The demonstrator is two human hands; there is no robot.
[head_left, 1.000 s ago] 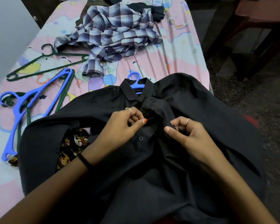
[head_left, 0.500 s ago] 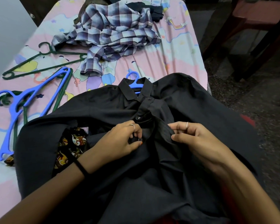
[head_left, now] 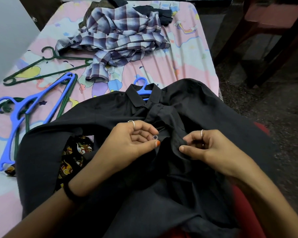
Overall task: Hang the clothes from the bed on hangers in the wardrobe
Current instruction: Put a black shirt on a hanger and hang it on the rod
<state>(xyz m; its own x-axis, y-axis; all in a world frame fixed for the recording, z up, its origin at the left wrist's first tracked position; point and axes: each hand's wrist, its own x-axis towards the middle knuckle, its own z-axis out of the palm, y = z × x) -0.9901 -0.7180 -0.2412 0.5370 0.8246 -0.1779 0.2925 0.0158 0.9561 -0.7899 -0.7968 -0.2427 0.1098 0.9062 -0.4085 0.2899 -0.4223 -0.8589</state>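
A black shirt (head_left: 110, 115) lies spread over the near end of the bed, with a blue hanger (head_left: 142, 87) poking out of its collar. My left hand (head_left: 132, 140) pinches the shirt's left placket, and a clear button shows at my fingertips. My right hand (head_left: 205, 145) pinches the right placket edge a little apart from the left. A crumpled purple plaid shirt (head_left: 117, 40) lies farther up the bed. A patterned dark garment (head_left: 74, 155) peeks from under the black shirt's sleeve.
Loose hangers lie at the left of the pink cartoon bedsheet (head_left: 187, 62): a blue hanger (head_left: 24, 110) and a green hanger (head_left: 41, 67). Dark clothes (head_left: 155, 11) sit at the bed's far end. A dark wooden chair (head_left: 272, 31) stands on the floor at right.
Both hands moved down the shirt front from the collar area. The left hand now shows a button between its fingertips, and the two placket edges are held slightly apart.
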